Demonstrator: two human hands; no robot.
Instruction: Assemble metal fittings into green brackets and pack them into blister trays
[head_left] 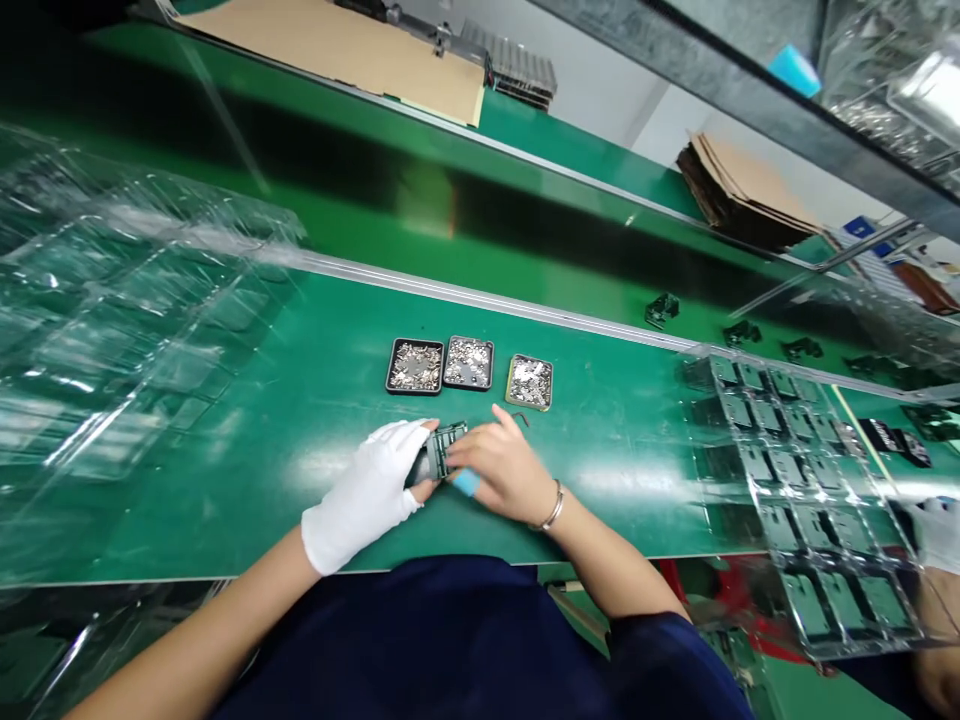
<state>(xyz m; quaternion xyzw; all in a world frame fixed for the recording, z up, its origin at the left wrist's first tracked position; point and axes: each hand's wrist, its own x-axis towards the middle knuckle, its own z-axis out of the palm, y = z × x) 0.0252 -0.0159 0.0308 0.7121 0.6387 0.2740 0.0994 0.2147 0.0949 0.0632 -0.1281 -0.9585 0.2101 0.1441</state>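
slightly apart, left fingers [423,491] around part [442,450]

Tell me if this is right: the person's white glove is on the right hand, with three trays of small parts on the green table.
No: the head view shows the glove on the left hand, not the right hand. Three trays of small parts are on the table.

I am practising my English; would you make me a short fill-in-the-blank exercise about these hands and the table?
1. The left hand, in a ____ glove, holds a small piece.
2. The right hand has a bracelet around its ____.
3. Beyond the hands, ____ small trays hold metal parts.
4. The tabletop is ____ in colour.

Missing words: white; wrist; three; green.
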